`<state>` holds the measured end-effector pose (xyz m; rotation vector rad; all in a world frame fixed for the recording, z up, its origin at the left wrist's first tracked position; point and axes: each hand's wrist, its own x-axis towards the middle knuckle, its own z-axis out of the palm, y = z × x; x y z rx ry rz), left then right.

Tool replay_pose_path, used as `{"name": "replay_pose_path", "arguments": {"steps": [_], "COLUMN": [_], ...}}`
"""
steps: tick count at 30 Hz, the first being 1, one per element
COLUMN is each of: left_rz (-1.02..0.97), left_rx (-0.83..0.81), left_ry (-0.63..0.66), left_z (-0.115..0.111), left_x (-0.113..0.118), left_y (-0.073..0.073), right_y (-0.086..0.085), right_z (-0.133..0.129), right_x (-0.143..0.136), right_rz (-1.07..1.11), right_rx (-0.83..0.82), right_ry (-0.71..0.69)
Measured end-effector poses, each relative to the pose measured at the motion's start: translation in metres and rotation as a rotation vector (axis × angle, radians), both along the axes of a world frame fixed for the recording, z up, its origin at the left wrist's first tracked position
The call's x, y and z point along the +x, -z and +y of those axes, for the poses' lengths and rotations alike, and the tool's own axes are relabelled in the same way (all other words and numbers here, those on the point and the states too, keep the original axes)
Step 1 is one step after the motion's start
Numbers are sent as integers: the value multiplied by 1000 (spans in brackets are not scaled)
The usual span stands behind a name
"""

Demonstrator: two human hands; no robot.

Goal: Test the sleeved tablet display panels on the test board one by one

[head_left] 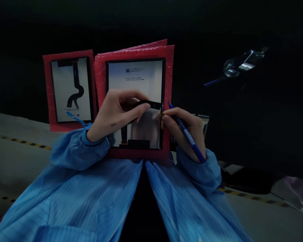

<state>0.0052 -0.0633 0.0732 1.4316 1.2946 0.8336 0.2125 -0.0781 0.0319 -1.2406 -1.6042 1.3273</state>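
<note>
In front of me a display panel (136,87) lies back side up on red bubble-wrap sheets (169,74). My left hand (118,112) is over the panel and pinches its black flex cable (154,105) between thumb and fingers; the cable's end points right. At the panel's right edge, my right hand (187,126) is closed with a blue pen (188,134) lying across it. Its thumb and index fingertips also pinch a small yellowish bit (161,116), too small to name.
To the left, another panel (62,80) with a curved black cable lies on a red sheet (49,97). Clear plastic pieces (242,64) and a blue stick (211,83) lie on the dark table at right. A clear case (205,122) is partly behind my right hand.
</note>
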Motion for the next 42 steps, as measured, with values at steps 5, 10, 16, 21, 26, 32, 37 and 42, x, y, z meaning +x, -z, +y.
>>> {"name": "replay_pose_path", "arguments": {"steps": [5,10,16,21,26,32,37,42], "left_rz": [53,56,46,9,21,67,80,90], "left_rx": [21,23,17,4,-2,33,46,54], "left_ry": [67,88,105,82,76,97,152,164], "left_z": [3,2,0,-1,-1,-2,-3,-3], "left_x": [5,6,7,7,7,5,4,3], "left_y": [10,12,12,12,12,13,16,16], "right_y": [0,2,2,2,1,0,1,3], "right_z": [0,0,2,2,2,3,2,2], "right_x": [-2,-2,-2,-3,-3,-3,-4,-4], "right_rz": [-37,-41,-43,-34,-30,-50,-79,-87], "right_rx": [48,60,56,48,47,68,80,78], "right_ry": [-13,-24,-58,-67,-73,-70,-77,-73]}}
